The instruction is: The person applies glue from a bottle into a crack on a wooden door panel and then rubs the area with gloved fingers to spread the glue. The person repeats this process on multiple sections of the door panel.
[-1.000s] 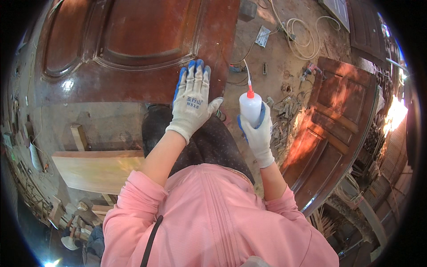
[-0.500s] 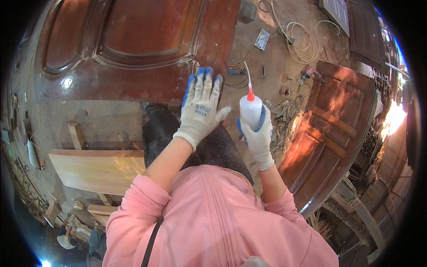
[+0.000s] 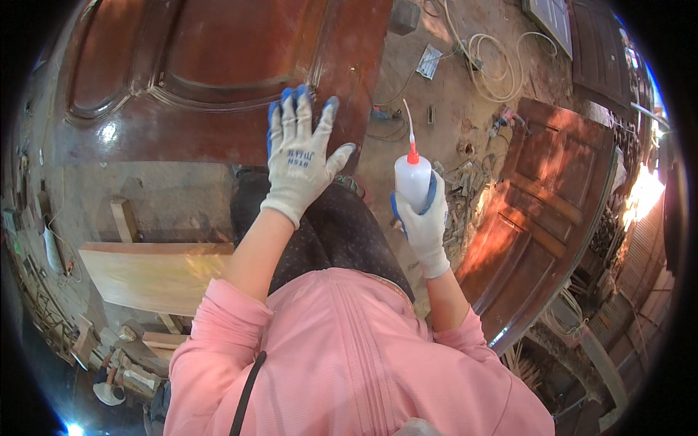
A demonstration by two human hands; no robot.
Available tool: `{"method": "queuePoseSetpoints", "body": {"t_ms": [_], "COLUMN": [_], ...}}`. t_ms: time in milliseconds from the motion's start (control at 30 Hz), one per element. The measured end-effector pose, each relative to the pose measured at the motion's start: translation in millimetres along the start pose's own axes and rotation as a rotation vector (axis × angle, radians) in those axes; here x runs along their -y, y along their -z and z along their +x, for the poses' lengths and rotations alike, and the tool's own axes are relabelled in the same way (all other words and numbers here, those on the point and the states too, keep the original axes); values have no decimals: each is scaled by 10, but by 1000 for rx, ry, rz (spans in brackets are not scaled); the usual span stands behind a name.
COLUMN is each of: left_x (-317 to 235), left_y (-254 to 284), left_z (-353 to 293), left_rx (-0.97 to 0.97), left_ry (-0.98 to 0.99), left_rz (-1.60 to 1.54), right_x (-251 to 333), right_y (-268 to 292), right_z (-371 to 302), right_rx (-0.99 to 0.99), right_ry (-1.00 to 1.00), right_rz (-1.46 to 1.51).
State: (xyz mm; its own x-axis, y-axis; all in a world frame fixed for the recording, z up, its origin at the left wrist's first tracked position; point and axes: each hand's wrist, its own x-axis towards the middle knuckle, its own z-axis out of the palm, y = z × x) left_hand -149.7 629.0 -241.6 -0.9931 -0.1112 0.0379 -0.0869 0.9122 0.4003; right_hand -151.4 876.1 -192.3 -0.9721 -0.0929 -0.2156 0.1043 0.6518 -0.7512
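A dark red-brown panelled wooden door (image 3: 218, 139) with a glossy surface lies in front of me, its near edge close to my legs. My left hand (image 3: 302, 149), in a grey-white work glove with blue on the fingers, is over its lower right corner with fingers spread; the fingertips reach the moulding, and I cannot tell how firmly they touch. Gloved the same way, my right hand (image 3: 425, 218) grips a white squeeze bottle (image 3: 412, 180) with a red-orange cap and a long thin nozzle. The bottle is upright, right of the door and apart from it.
Another panelled door (image 3: 534, 211) leans at the right. Pale boards (image 3: 156, 272) lie low on the left. A coiled hose (image 3: 502, 69), a power tool (image 3: 507, 120) and wood scraps (image 3: 454, 200) are on the ground. A person's light hat (image 3: 109, 392) shows at lower left.
My left hand has moved left and slightly forward over the door, its fingers spreading wider. The right hand and the bottle have barely shifted.
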Motion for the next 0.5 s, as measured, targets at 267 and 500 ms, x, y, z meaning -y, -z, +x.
{"method": "queuePoseSetpoints", "body": {"t_ms": [267, 500], "left_x": [-147, 48], "left_y": [46, 57], "left_z": [-403, -570], "left_rx": [250, 259], "left_ry": [-236, -190], "left_rz": [-192, -164], "right_x": [19, 78], "right_y": [-8, -57], "right_z": [44, 25], "right_rx": [-19, 23], "right_ry": [79, 100], "right_rz": [3, -35]}}
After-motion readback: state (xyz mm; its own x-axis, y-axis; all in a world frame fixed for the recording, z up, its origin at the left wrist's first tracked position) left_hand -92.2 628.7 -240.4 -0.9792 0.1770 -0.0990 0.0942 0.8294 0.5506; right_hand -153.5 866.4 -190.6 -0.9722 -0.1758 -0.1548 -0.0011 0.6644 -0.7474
